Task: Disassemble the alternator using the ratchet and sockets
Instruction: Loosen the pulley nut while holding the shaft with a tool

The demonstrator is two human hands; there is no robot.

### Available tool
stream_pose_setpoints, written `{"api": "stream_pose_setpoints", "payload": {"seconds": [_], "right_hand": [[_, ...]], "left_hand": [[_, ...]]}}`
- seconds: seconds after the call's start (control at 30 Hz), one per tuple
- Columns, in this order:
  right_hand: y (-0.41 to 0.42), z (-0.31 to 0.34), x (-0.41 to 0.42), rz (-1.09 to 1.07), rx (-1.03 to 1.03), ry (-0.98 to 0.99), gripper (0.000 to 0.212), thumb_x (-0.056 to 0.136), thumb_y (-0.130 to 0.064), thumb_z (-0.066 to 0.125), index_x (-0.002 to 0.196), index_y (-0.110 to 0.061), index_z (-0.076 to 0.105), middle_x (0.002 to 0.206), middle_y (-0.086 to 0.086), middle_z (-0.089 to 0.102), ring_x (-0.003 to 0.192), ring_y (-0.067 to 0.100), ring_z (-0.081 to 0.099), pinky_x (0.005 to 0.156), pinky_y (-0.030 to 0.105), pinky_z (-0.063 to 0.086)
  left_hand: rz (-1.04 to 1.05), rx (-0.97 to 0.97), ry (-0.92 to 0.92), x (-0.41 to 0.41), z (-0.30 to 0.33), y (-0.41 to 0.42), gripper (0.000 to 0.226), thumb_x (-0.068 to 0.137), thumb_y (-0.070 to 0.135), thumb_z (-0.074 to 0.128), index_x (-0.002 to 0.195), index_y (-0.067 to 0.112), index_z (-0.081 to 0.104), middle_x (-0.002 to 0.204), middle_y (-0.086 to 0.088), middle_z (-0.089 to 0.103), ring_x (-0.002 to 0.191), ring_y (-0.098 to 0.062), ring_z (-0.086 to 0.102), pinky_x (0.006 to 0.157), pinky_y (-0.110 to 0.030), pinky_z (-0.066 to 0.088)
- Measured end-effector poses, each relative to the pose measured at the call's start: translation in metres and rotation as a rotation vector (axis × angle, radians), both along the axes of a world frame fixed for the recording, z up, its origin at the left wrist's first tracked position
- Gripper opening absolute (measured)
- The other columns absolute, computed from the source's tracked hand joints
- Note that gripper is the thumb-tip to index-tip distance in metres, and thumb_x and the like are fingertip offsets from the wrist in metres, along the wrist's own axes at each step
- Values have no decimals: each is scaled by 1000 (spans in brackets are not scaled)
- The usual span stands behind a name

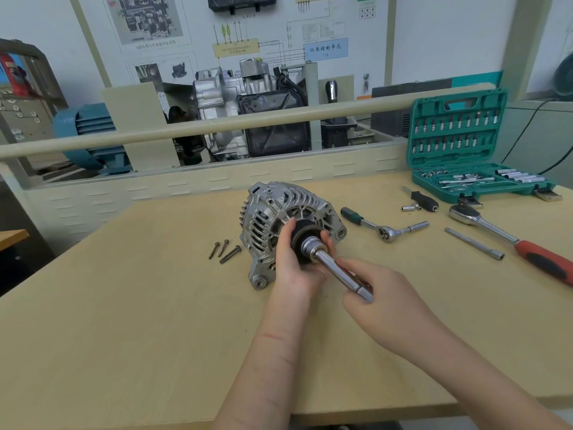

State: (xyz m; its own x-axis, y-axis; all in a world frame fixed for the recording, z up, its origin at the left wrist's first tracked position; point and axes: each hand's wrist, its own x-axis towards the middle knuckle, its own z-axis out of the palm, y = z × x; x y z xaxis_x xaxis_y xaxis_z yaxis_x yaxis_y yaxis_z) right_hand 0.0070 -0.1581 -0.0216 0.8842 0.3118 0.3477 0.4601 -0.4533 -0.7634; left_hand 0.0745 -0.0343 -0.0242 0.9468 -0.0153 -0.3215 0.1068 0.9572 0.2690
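Note:
A silver alternator (pixel 273 218) lies on its side in the middle of the wooden table (pixel 124 305), its black pulley (pixel 302 235) facing me. My left hand (pixel 294 262) grips the pulley, thumb on one side and fingers on the other. A chrome socket (pixel 310 246) sits on the pulley's centre with a chrome extension bar (pixel 341 271) running from it toward me. My right hand (pixel 378 293) holds the near end of that bar between thumb and fingers. Three long bolts (pixel 224 251) lie loose on the table left of the alternator.
To the right lie a small green-handled ratchet (pixel 381 228) with a socket, a loose extension bar (pixel 474 243), a large red-handled ratchet (pixel 511 243) and a black-handled driver (pixel 424 201). An open green socket case (pixel 459 150) stands at the back right. A rail and engine display sit behind the table.

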Motion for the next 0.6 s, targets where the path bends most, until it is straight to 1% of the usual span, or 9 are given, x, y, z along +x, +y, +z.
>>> {"api": "stream_pose_setpoints", "payload": {"seconds": [0.07,0.17,0.23,0.3,0.33,0.37,0.43,0.53,0.6], "right_hand": [[-2,0,0,-25,-269,-170,51,83,-8,45,127,-34,49,67,-3,47,58,10,43,52,23,37],[-3,1,0,-105,-602,-345,55,90,-19,38,141,-39,27,73,-6,33,72,17,38,53,29,29],[-4,1,0,-90,-673,-416,49,86,-16,49,132,-34,44,77,-2,40,67,19,41,52,26,28],[-5,-3,-1,-90,-667,-474,40,67,-9,73,103,-26,67,68,1,50,52,21,48,44,25,32],[-6,-5,1,-109,-608,-467,39,66,-8,74,100,-26,69,68,3,55,53,22,52,44,27,35],[-7,-5,1,-97,-507,-385,38,74,-9,68,106,-29,67,75,2,59,61,20,56,51,29,41],[-10,-10,2,-60,-105,-158,34,83,-11,59,109,-33,62,78,-6,62,67,8,57,58,19,43],[-7,-12,1,-47,560,294,25,78,-7,68,100,-17,63,59,-7,63,48,4,55,45,16,44],[-4,-12,-1,35,942,689,25,75,-10,67,99,-7,63,67,4,69,43,10,55,37,17,42]], "left_hand": [[-2,2,1,1,0,0,51,59,22,78,99,2,55,66,-20,62,46,-26,60,52,-31,55],[-11,7,4,2,-1,0,46,64,24,77,98,3,55,72,-18,60,46,-26,59,54,-31,56],[-15,9,3,3,-1,1,44,65,25,76,96,3,54,73,-17,59,45,-25,59,54,-30,56],[-20,7,2,3,-1,0,43,66,26,76,95,2,54,71,-17,59,45,-24,58,54,-29,55],[-22,6,2,3,-1,1,44,67,26,75,95,2,53,69,-17,60,44,-24,58,54,-28,54],[-23,2,2,3,-1,1,44,67,26,75,96,2,53,68,-17,60,44,-23,58,53,-27,54],[-24,-13,-1,2,-1,1,43,68,26,75,96,1,53,68,-18,60,44,-23,57,50,-26,54],[-28,-27,-13,3,-1,1,42,70,26,74,95,0,53,71,-18,58,44,-23,56,47,-26,52],[-29,-34,-14,4,-2,1,43,68,26,74,95,1,52,73,-16,57,44,-22,55,46,-24,52]]}}
